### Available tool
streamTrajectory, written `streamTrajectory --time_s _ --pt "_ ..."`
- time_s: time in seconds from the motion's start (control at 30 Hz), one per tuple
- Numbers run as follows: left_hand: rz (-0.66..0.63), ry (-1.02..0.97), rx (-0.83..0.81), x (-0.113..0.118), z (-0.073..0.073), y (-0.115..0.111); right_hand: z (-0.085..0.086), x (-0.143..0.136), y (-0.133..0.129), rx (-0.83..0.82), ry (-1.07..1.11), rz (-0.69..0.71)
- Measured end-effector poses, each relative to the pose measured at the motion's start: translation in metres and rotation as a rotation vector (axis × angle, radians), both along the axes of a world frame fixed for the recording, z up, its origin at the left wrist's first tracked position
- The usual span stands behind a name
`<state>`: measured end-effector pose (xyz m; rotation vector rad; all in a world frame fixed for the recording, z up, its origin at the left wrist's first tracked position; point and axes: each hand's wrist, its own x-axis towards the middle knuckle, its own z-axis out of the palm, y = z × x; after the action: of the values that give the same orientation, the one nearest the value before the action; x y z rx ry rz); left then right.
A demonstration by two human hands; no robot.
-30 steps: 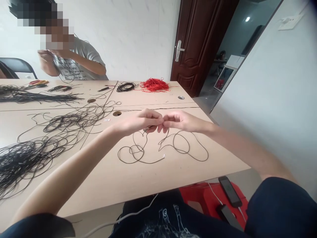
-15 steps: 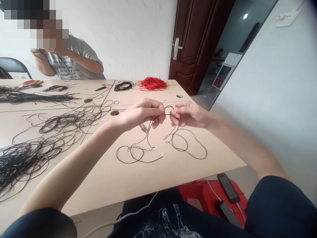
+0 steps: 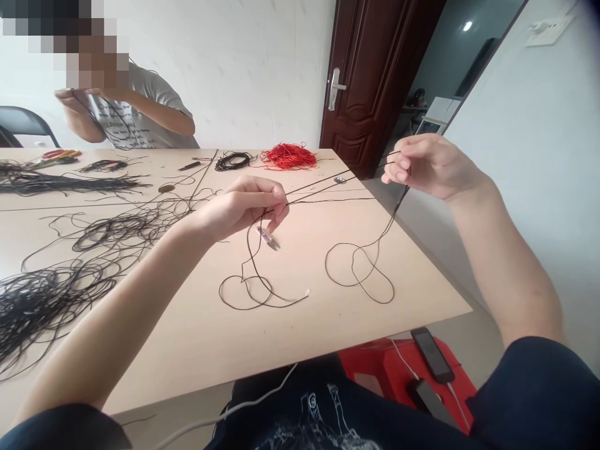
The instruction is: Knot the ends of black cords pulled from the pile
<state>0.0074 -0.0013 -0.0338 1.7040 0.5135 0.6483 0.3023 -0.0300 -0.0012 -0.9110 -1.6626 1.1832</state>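
Note:
Two strands of thin black cord (image 3: 328, 187) run taut between my hands. My left hand (image 3: 255, 203) pinches them over the middle of the table, thumb against fingers. Higher up at the right, beyond the table's right edge, my right hand (image 3: 422, 162) is closed on their other end. Loose cord hangs from both hands and lies in loops on the tabletop, one group below my left hand, another below my right. Under my left fingers rests a small clear-handled metal tool (image 3: 268, 238).
Tangled black cords (image 3: 51, 300) cover the table's left side. Red cord (image 3: 289, 156) and a black coil (image 3: 233, 161) lie at the back. Scissors (image 3: 60, 154) are far left. A person (image 3: 154, 103) sits across. Phones (image 3: 432, 355) rest on a red stool (image 3: 398, 375).
My right hand has moved up and to the right, and my left hand slightly left. The cord between them is now stretched long. The loops at the right have shifted.

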Motion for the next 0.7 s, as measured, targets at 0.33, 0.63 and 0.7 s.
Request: streamTrajectory --time_s 0.33,0.63,0.7 --pt "-0.055 0.030 -0.127 -0.007 -0.018 0.004 0.005 0.038 0.004 -0.006 0.010 -0.197" --pt "-0.021 0.035 -0.149 -0.009 -0.027 0.009 -0.024 0.089 0.009 -0.075 -0.303 -0.286" --pt "-0.031 0.059 -0.147 -0.007 -0.026 0.008 -0.030 0.090 0.011 -0.149 -0.499 -0.248"
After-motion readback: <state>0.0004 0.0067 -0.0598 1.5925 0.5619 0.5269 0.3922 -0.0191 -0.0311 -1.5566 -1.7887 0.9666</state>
